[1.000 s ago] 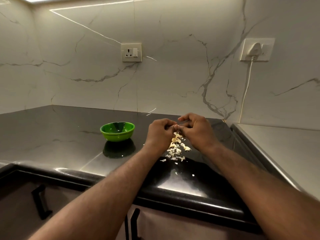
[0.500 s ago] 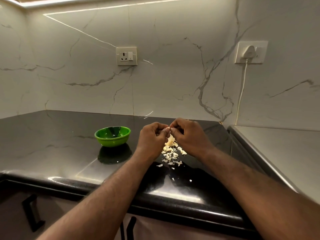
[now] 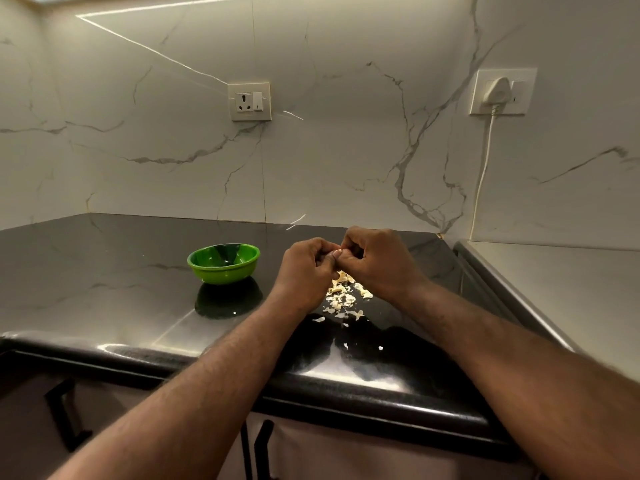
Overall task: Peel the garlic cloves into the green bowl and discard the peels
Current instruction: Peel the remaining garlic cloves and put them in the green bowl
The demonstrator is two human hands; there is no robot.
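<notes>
My left hand (image 3: 304,268) and my right hand (image 3: 377,261) meet fingertip to fingertip above the black counter, both pinched on a small garlic clove that their fingers almost entirely hide. Directly under them lies a heap of pale garlic peels (image 3: 341,297), with a few flecks scattered toward the counter's front edge. The green bowl (image 3: 223,262) stands on the counter to the left of my left hand, about a hand's width away; I cannot make out what lies inside it.
The glossy black counter (image 3: 104,299) runs into a marble-walled corner. A grey steel surface (image 3: 554,289) adjoins on the right. One wall socket (image 3: 250,101) is behind the bowl, and a plugged socket with a white cable (image 3: 483,174) hangs at right. Cabinet handles (image 3: 258,448) sit below.
Both hands stay together over the peel heap, with the fingers shifting slightly on the clove. The camera view has drifted a little; the bowl has not moved.
</notes>
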